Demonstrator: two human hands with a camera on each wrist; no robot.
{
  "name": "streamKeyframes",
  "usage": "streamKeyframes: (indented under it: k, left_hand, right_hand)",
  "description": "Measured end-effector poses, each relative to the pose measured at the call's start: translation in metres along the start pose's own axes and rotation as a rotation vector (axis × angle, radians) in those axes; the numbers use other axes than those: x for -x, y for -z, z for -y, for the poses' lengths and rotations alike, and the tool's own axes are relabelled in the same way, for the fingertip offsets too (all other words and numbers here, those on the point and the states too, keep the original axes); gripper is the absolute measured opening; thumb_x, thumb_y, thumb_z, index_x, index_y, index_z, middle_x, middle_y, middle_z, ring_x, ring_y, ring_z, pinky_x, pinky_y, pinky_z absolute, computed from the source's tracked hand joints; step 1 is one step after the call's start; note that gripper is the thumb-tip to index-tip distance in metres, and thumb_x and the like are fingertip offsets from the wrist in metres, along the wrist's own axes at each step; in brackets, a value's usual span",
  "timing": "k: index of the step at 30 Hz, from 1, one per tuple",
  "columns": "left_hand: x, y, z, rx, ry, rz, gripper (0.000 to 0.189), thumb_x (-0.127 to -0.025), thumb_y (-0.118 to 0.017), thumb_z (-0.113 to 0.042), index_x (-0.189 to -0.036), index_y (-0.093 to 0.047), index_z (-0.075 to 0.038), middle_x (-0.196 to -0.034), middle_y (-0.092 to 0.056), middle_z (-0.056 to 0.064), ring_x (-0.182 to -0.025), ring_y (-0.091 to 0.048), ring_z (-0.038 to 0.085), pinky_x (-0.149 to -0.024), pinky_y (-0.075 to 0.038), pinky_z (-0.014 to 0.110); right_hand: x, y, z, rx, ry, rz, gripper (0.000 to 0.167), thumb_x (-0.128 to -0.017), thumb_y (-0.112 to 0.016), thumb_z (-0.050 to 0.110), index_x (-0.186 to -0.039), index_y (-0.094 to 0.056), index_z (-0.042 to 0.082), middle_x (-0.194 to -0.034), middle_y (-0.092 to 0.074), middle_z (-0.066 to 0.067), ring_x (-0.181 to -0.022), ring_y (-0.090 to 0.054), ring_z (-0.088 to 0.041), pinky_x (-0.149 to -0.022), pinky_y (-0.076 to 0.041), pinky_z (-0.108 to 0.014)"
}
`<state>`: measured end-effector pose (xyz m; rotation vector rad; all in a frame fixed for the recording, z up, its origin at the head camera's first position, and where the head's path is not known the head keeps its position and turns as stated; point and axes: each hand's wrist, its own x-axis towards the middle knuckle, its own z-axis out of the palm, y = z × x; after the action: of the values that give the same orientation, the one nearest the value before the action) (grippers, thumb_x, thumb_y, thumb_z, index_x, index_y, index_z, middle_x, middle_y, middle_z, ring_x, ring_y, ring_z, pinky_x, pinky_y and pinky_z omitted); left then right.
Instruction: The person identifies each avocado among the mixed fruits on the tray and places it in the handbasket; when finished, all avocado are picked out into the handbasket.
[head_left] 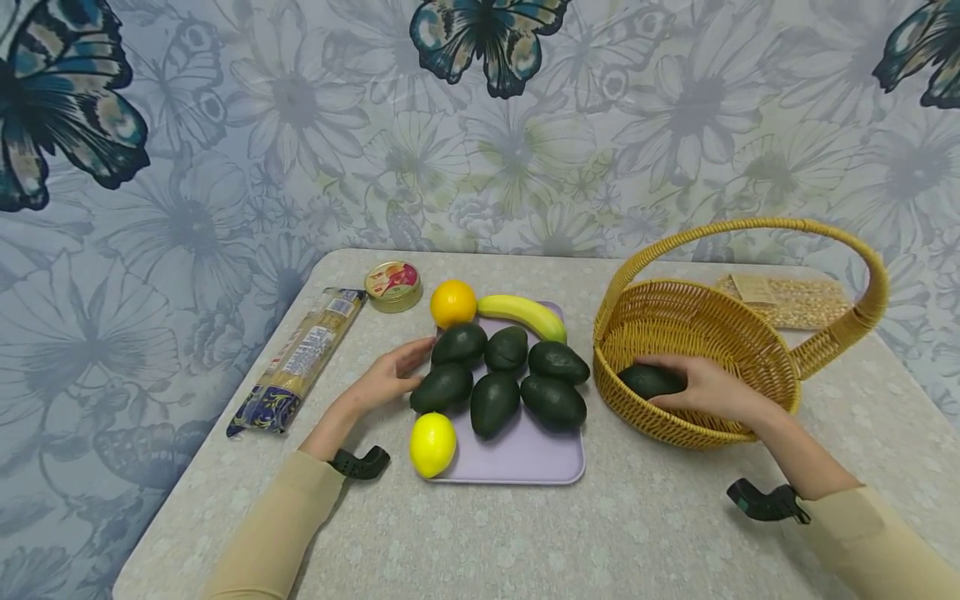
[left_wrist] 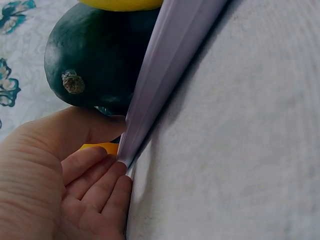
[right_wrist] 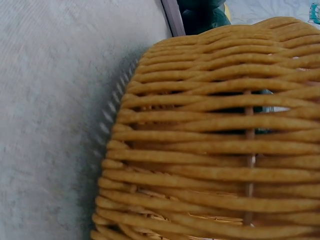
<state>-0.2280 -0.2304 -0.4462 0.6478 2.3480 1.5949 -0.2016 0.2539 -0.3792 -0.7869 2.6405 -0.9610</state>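
In the head view, my right hand [head_left: 708,387] reaches over the near rim of a yellow wicker basket [head_left: 787,392] and grips a dark green avocado [head_left: 651,381] inside it. The basket's woven wall [right_wrist: 210,145] hides that hand in the right wrist view. My left hand [head_left: 386,379] lies at the left edge of a lilac tray [head_left: 517,467], its fingers extended. Seen from the left wrist, the thumb and fingertips are right at the tray's rim [left_wrist: 150,95], under an avocado [left_wrist: 100,55]. Several avocados [head_left: 495,405] sit grouped on the tray.
A lemon [head_left: 432,445] sits at the tray's near left corner, an orange [head_left: 453,304] and a banana [head_left: 525,315] at its far side. Further left lie a pasta packet [head_left: 303,354] and a round tin [head_left: 393,286]. Behind the basket is a bag of chickpea-like grains [head_left: 806,302]. The basket's handle [head_left: 750,225] arches high.
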Motion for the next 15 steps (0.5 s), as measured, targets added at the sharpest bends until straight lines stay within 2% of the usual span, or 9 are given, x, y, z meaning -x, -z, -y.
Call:
streamKeyframes:
  k: [9, 15]
  left_hand:
    - [-0.0006, -0.0002, 0.003, -0.014, 0.004, -0.002, 0.062, -0.089, -0.056, 0.006, -0.145, -0.029, 0.002, -0.15, -0.029, 0.017, -0.137, -0.028, 0.032, -0.111, -0.024, 0.045]
    - [-0.0009, 0.0002, 0.0036, -0.016, 0.008, -0.004, 0.062, -0.089, -0.056, 0.005, -0.145, -0.03, 0.001, -0.15, -0.03, 0.016, -0.137, -0.029, 0.031, -0.111, -0.024, 0.043]
  right_hand:
    - [-0.0007, 0.0031, 0.0, 0.04, 0.012, 0.012, 0.063, -0.084, -0.072, 0.029, -0.135, -0.049, 0.002, -0.13, -0.055, -0.016, -0.113, -0.052, -0.028, -0.085, -0.048, -0.039]
    - [0.0025, 0.0101, 0.006, -0.059, -0.038, -0.001, 0.065, -0.083, -0.072, 0.033, -0.136, -0.049, 0.003, -0.134, -0.052, -0.015, -0.122, -0.048, -0.033, -0.096, -0.042, -0.051]
